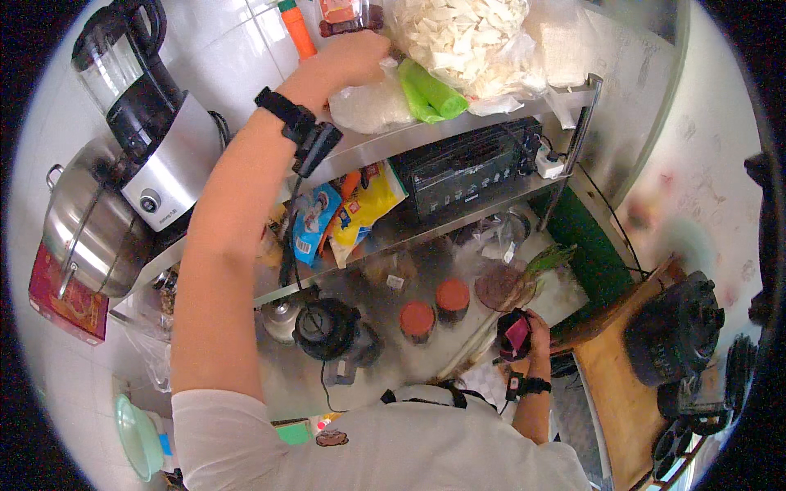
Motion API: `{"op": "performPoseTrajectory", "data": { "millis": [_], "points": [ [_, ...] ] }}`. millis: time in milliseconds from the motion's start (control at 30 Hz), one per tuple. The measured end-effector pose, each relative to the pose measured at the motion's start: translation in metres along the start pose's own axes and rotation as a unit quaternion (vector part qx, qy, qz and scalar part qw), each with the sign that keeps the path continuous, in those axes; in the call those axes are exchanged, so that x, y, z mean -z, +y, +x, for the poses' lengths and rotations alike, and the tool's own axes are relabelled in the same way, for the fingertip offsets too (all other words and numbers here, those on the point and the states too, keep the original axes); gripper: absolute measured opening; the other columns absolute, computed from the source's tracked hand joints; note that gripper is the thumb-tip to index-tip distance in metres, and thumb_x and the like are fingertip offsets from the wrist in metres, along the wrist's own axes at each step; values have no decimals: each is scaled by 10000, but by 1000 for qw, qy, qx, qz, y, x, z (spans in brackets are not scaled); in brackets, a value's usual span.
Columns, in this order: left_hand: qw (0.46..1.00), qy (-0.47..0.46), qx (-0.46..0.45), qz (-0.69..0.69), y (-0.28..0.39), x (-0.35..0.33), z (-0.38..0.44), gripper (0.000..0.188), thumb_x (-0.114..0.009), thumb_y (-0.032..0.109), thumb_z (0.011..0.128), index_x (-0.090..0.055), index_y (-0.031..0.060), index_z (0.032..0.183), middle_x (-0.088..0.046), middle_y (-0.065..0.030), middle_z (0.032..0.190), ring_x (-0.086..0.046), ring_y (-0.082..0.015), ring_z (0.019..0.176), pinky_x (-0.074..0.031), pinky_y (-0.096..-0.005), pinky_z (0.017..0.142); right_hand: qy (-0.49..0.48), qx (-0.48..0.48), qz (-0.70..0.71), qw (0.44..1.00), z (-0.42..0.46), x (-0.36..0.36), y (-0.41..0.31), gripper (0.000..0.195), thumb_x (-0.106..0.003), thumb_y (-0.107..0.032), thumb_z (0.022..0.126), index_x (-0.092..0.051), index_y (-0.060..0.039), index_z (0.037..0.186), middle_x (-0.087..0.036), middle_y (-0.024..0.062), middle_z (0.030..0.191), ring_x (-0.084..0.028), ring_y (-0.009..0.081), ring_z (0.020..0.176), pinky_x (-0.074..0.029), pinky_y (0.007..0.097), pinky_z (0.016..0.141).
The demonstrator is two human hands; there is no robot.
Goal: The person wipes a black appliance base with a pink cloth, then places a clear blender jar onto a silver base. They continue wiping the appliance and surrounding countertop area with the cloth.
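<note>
My left hand [362,58] reaches to the top shelf, by a clear plastic bag of pale contents [371,107] and below a jar with dark red contents [345,15]. Its fingers are bent away from view, so I cannot tell whether they grip anything. Close to it are a green rolled plastic bag [433,92], an orange bottle with a green cap [297,29] and a large clear bag of whitish flakes [460,40]. Low on the right, my right hand [540,340] holds a dark object with a magenta patch [514,336]; its kind is unclear.
A black oven [473,169] and snack bags [365,205] occupy the middle shelf. Two red-lidded jars [417,320], long-stalked green onions [485,331] and a black kettle [325,328] stand or lie below. Left are a blender [163,166] and a steel pot [92,221].
</note>
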State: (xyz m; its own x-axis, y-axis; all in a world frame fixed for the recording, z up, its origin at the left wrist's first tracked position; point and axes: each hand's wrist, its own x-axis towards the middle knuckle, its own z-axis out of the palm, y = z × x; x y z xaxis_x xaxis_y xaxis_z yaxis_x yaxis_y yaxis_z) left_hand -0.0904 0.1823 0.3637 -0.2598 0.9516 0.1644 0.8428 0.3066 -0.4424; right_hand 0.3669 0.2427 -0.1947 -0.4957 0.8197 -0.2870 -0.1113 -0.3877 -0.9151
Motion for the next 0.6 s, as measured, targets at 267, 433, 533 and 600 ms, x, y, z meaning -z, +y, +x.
{"op": "performPoseTrajectory", "data": {
  "millis": [267, 433, 533, 600],
  "points": [
    [987, 156, -10, 25, 5, -19, -5, 218, -563, 138, 871, -683, 17, 1007, -706, -205, 969, -692, -374, 966, -556, -501, 798, -20, 40, 13, 999, -16, 15, 7, 410, -529, -154, 955, -579, 55, 1304, -677, 139, 1149, -667, 226, 984, -540, 325, 889],
    [983, 173, -28, -60, -24, -26, -9, 251, -495, 129, 910, -682, 49, 1057, -698, -213, 1008, -678, -378, 993, -536, -501, 849, -49, -9, -49, 998, -37, -39, -24, 356, -530, -85, 931, -620, 36, 1254, -687, 118, 1109, -660, 190, 932, -534, 295, 830],
    [979, 177, -58, -80, -28, -25, -18, 263, -487, 152, 925, -684, 62, 1074, -699, -200, 1021, -677, -377, 963, -532, -499, 841, -51, -24, -36, 998, -49, -57, -35, 350, -534, -73, 920, -632, 27, 1241, -688, 112, 1102, -656, 188, 942, -528, 294, 845],
    [974, 204, -44, -83, -21, -26, -24, 264, -488, 173, 935, -683, 65, 1077, -700, -191, 1015, -676, -376, 943, -530, -499, 827, -50, -21, -31, 998, -53, -60, -38, 351, -535, -67, 913, -636, 25, 1236, -688, 110, 1099, -652, 186, 952, -524, 294, 857]
  ]
}}
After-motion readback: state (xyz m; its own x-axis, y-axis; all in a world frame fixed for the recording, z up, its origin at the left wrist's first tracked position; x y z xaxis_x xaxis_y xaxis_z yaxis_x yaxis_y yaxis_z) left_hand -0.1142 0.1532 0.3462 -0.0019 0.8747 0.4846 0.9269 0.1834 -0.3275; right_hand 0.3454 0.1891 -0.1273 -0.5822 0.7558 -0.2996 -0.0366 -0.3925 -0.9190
